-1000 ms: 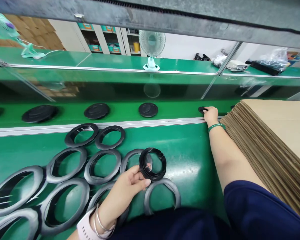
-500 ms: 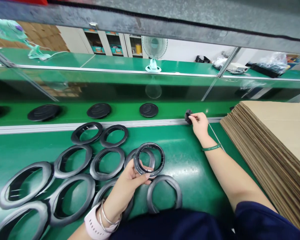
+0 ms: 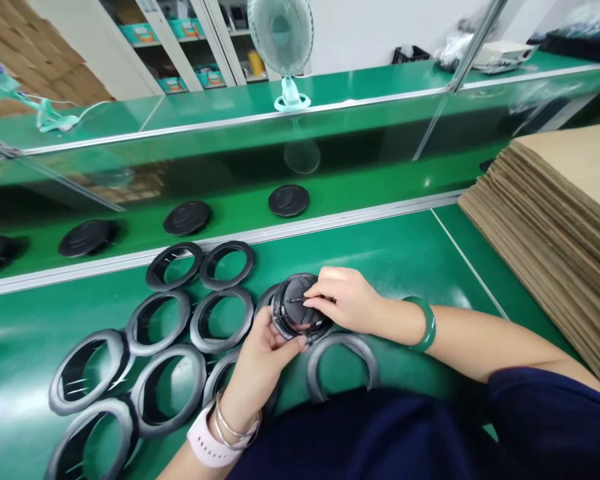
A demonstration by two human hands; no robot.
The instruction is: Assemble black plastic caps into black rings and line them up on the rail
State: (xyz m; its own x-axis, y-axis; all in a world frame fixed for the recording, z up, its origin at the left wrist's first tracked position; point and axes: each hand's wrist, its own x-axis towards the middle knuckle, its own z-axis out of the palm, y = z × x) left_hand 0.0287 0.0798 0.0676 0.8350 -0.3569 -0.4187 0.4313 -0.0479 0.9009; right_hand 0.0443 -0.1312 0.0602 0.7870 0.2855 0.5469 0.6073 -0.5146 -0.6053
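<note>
My left hand point(image 3: 270, 353) is closed around the lower left rim of a black ring point(image 3: 279, 319), held up over the table. In my right hand point(image 3: 347, 300) a round black disc point(image 3: 296, 293) is pinched by a raised piece at its middle. The disc lies at the ring's opening, tilted; whether it is seated inside I cannot tell. Close by on the green table lie several similar grey-black rings, among them one ring point(image 3: 313, 370) right below my hands and another ring point(image 3: 221, 319) to the left.
Beyond the metal edge strip, several black discs point(image 3: 289, 201) lie spaced out on a green belt-like surface point(image 3: 380, 179). A tall stack of cardboard sheets point(image 3: 545, 200) stands at right. Behind is a shelf with a fan point(image 3: 281, 40).
My right hand has come back from the belt edge with the black disc and brought it to the ring in my left hand. The view has tilted down.
</note>
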